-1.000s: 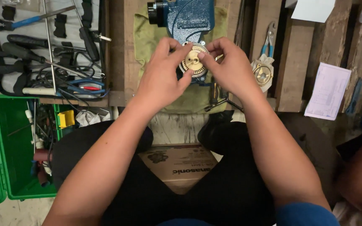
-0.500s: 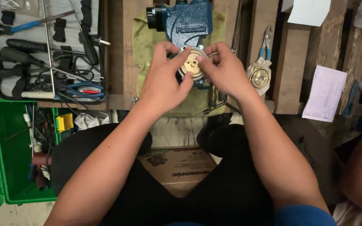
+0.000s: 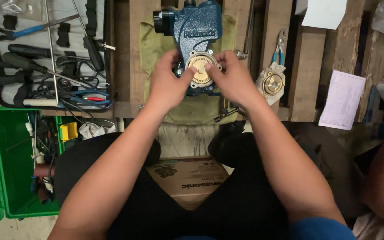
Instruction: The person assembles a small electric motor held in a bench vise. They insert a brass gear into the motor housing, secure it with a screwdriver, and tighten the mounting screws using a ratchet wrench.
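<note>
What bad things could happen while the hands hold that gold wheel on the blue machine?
The brass disc is pinched only by fingertips of the left hand and right hand, so it might slip and fall through the gaps between the wooden slats. The blue pump sits on a loose green cloth, so it could slide if pushed. The second brass part lies near the edge and may get knocked.
</note>
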